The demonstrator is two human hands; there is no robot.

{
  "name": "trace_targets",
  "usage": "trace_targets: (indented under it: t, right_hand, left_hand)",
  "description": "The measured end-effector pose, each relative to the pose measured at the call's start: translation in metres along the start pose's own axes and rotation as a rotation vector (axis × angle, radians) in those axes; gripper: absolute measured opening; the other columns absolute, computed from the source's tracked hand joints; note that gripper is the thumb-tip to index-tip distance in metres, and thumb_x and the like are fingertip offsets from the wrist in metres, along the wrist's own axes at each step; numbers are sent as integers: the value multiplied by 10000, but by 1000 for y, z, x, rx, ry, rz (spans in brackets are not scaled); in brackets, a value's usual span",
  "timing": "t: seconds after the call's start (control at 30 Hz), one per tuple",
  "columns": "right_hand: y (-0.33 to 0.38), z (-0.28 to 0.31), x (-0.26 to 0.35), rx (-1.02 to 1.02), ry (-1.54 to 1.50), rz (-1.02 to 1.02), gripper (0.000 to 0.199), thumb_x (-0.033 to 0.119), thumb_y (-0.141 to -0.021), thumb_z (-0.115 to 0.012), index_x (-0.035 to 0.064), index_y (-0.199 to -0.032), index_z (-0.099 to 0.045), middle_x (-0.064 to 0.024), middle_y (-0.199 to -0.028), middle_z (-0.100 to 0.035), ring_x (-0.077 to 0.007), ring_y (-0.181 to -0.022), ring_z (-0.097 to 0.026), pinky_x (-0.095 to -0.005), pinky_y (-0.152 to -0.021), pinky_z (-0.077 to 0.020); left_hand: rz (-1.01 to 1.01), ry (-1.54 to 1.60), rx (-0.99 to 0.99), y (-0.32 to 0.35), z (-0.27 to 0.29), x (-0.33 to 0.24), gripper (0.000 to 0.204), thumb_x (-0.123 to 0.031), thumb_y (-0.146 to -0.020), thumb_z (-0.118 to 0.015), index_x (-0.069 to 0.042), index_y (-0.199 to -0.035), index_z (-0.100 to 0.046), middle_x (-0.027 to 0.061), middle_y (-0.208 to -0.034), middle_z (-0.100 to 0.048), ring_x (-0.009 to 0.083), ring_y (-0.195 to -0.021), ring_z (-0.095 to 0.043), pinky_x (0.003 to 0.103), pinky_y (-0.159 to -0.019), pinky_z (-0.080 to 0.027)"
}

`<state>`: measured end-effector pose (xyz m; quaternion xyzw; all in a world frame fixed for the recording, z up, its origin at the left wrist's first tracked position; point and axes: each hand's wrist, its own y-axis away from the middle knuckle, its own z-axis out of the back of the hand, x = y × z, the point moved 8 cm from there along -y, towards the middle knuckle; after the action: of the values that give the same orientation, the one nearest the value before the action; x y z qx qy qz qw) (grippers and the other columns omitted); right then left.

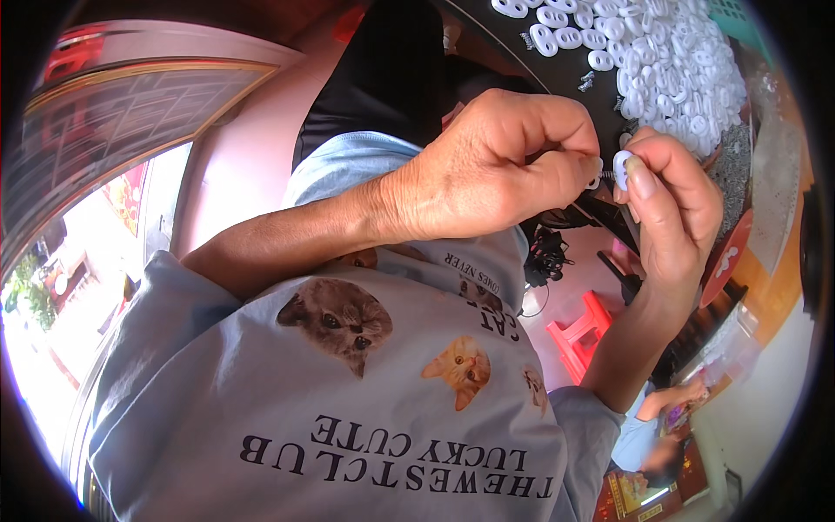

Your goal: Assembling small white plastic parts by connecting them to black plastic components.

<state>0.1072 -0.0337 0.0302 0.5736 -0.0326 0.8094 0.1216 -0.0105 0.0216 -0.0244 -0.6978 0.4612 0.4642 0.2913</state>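
Both hands meet close to the chest, over a pale blue shirt [365, 409] printed with cat faces. The right hand [674, 209] pinches a small white plastic loop [623, 168] between thumb and fingertips, holding it upright. The left hand [496, 170] is curled shut, its finger and thumb tips pressed together on something very small right against the loop; it looks like a thin metal spring, though it is too small to tell for sure. The two pieces are touching but do not yet look joined, so this piece seems to be mid-assembly. Just beyond the hands a big heap of white loops [670, 61] lies on a dark tray [513, 48], with a few small dark springs [587, 81] scattered beside it; whether that heap is finished or waiting cannot be told. The held loop is an oval, glossy and smooth
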Motion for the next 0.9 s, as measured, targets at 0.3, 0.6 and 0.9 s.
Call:
trace_targets:
  t: [0.3, 0.6, 0.9]
  right_hand:
    - [6, -7, -8, -97, -74, -97, 118, 77, -897, -616, -31, -850, -606, 57, -661, -496, 2, -580, -380, -172, -524, -274]
    - [10, -7, -4, -233, 43, -79, 89, 48, -905, -612, -27, -858, -610, 60, -655, -510, 1, -574, -395, -178, -507, -281]
    - [3, -19, 22, -201, 457, 321, 111, 60, -868, -674, -11, -910, -599, -39, -705, -508, -120, -566, -467, -249, -494, -360]
  left_hand:
    - [-34, 6, -44, 1, 3, 2, 133, -104, -971, -540, 18, -959, -591, 16, -808, -589, 61, -738, -534, 213, -650, -434]
    - [-37, -26, -99, 1, 4, 2, 174, -155, -986, -546, 11, -993, -598, 10, -779, -585, 48, -711, -520, 193, -620, -416]
    - [10, 39, -163, 0, 10, 1, 195, -182, -983, -548, -7, -958, -632, 6, -768, -603, 46, -703, -539, 194, -605, -420]
